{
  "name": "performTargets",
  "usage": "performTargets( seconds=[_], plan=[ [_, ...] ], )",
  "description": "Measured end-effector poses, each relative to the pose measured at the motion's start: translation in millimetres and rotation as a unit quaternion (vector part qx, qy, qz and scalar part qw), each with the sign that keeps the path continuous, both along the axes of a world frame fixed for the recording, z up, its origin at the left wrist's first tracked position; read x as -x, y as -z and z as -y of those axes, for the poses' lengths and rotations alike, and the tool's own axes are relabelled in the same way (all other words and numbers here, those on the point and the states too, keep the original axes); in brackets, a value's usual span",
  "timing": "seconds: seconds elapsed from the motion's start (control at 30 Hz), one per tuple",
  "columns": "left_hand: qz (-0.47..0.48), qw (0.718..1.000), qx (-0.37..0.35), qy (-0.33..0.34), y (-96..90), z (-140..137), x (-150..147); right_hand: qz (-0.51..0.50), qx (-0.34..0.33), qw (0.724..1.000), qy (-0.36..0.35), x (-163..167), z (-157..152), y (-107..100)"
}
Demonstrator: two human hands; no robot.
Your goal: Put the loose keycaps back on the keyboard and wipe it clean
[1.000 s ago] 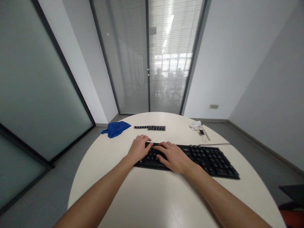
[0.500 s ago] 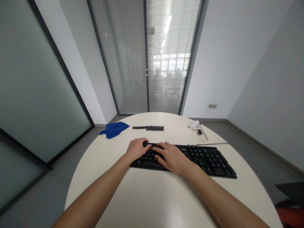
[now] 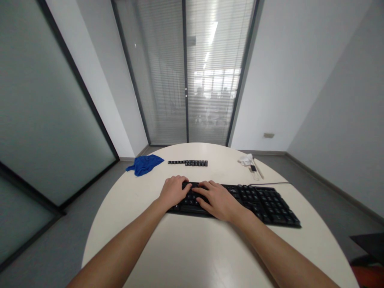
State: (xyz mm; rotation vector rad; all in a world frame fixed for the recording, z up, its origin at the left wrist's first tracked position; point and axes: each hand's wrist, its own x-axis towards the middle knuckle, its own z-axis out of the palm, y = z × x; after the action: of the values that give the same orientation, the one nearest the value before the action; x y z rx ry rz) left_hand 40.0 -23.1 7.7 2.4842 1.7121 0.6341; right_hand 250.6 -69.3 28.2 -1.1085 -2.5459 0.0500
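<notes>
A black keyboard lies across the white round table, its left part beneath both hands. My left hand grips its left end, fingers curled toward the far edge and thumb stretched over the keys. The fingertips are partly hidden. On the letter keys, my right hand rests with index finger and thumb spread apart, the index tip close to the left thumb. No separate thing shows between its fingers. Beyond the keyboard, several loose black keycaps stand lined up in rows.
A crumpled blue cloth lies at the table's far left. At the far right are a crumpled white thing, a pale stick and a small black piece. The keyboard's cable runs toward the table's right edge.
The whole view has shifted slightly, so everything sits a little lower. Both hands keep nearly the same places on the keyboard, with only small finger movement.
</notes>
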Motion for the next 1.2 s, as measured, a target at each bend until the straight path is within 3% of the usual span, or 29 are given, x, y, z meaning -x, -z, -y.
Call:
performTargets(
  seconds=[0.4,0.6,0.7,0.97,1.07,1.2],
  plan=[
    [-0.004,1.000,0.010,-0.002,-3.2,2,0,-0.040,0.021,0.999,0.015,0,0,2],
    [-0.025,0.999,0.021,-0.009,-4.9,4,1,-0.123,0.076,0.986,0.078,0,-7,11],
    [-0.053,0.998,0.013,-0.020,-3.8,6,1,-0.137,0.065,0.984,0.097,-1,-12,14],
    [-0.072,0.996,0.030,-0.046,-1.2,8,3,-0.077,0.042,0.987,0.138,10,-33,5],
    [-0.072,0.996,0.035,-0.050,-1.7,9,3,0.014,0.029,0.986,0.166,19,-50,-3],
    [-0.075,0.995,0.029,-0.051,-1.3,8,3,0.059,0.008,0.981,0.182,34,-82,-10]
  ],
)
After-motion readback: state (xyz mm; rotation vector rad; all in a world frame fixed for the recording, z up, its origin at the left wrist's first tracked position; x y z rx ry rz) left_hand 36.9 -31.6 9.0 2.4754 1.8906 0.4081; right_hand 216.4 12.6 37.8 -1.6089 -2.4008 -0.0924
